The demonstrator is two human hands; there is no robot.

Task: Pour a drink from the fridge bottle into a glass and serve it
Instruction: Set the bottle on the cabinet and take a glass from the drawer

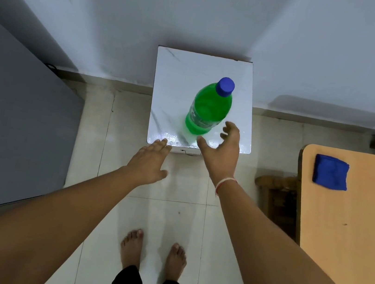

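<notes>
A green plastic bottle [207, 107] with a blue cap stands upright on a small white stand [177, 87] set against the wall. My right hand [223, 150] is open just right of the bottle's base, fingers curved, a small gap between them and the bottle. My left hand [149, 161] is open and flat, palm down, with its fingertips at the stand's front left edge. No glass is in view.
A grey fridge [14, 121] fills the left side. A wooden table [351, 227] at the right holds a folded blue cloth [330, 172]. A dark wooden stool [276, 191] sits beside it. My bare feet stand on a pale tiled floor.
</notes>
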